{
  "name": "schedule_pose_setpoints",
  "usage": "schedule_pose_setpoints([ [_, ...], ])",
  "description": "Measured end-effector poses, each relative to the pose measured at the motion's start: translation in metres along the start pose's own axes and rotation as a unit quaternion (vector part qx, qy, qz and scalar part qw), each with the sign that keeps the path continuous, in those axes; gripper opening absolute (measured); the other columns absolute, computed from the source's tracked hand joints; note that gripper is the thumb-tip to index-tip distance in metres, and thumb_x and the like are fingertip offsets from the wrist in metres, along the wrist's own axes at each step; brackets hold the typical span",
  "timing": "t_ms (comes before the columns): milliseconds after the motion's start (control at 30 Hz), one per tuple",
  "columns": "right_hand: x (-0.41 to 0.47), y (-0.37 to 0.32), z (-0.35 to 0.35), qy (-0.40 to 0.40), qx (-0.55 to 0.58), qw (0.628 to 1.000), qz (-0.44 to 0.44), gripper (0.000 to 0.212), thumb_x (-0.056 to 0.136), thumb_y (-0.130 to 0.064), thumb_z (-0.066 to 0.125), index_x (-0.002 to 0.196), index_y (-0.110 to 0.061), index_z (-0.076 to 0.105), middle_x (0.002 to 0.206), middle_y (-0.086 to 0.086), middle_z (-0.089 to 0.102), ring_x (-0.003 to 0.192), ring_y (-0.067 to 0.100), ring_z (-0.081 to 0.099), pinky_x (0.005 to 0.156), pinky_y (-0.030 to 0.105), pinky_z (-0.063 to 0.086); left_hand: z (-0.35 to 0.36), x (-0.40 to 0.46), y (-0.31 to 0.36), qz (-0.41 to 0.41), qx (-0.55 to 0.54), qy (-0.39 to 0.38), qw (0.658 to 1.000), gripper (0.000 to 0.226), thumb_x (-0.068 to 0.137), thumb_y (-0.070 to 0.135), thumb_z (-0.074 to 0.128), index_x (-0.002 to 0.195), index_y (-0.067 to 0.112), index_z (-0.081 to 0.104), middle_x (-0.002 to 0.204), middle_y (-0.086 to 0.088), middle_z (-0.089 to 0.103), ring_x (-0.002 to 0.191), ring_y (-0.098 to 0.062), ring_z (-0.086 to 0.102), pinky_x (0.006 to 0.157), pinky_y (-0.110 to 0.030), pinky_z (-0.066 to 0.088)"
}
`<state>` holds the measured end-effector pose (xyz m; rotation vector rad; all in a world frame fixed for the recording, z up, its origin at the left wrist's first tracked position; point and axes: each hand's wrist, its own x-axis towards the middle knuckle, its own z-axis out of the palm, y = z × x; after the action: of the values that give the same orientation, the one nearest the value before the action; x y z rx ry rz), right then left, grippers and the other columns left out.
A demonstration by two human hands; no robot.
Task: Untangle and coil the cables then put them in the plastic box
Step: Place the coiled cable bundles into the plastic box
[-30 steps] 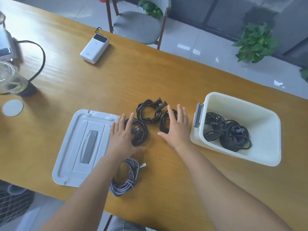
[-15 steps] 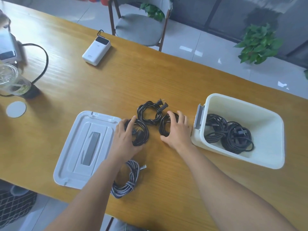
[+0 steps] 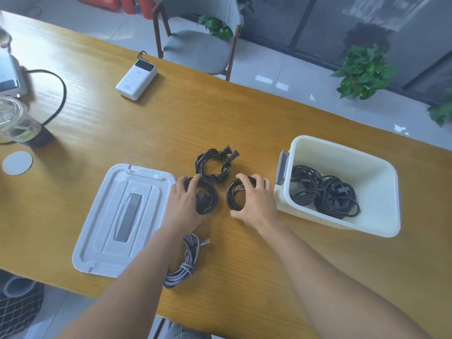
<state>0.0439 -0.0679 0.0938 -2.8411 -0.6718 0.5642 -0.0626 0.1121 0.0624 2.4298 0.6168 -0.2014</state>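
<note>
Three coiled black cables lie on the wooden table. My left hand grips the left black coil with curled fingers. My right hand grips the right black coil, fingers hooked over its far edge. A third black coil with plugs lies untouched just behind both. A grey braided coil lies near the table's front edge under my left forearm. The cream plastic box stands to the right and holds several dark coiled cables.
The box's white lid lies flat left of my left hand. A white power bank sits further back. A glass jar, a round white coaster and a black cord are at far left. A chair stands behind the table.
Both hands went from lying flat with straight fingers over the coils to curling their fingers around them. The coils remain on the table.
</note>
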Motion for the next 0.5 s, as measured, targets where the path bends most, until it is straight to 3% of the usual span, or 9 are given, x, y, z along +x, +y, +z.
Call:
schedule_pose_setpoints([
  [167,-0.016,0.005,-0.005,0.047,0.030,0.998,-0.013,0.097,0.069,-0.051,0.086,0.151,-0.040,0.035,0.150,0.004,0.036,0.138,0.027,0.031,0.103,0.041,0.050,0.002,0.005,0.005,-0.010,-0.012,-0.027,1.000,0.112,0.066,0.042,0.091,0.158,0.031,0.027,0.143,-0.010,0.037,0.130,-0.032,0.041,0.097,-0.038,0.045],
  [500,-0.043,0.001,-0.028,0.088,0.097,0.989,-0.064,0.095,0.071,-0.054,0.083,0.152,-0.041,0.036,0.146,-0.001,0.037,0.133,0.024,0.034,0.109,0.038,0.044,0.001,-0.003,0.013,0.008,-0.010,-0.025,1.000,0.110,0.062,0.032,0.091,0.154,0.034,0.030,0.133,-0.007,0.044,0.121,-0.029,0.049,0.093,-0.038,0.050],
])
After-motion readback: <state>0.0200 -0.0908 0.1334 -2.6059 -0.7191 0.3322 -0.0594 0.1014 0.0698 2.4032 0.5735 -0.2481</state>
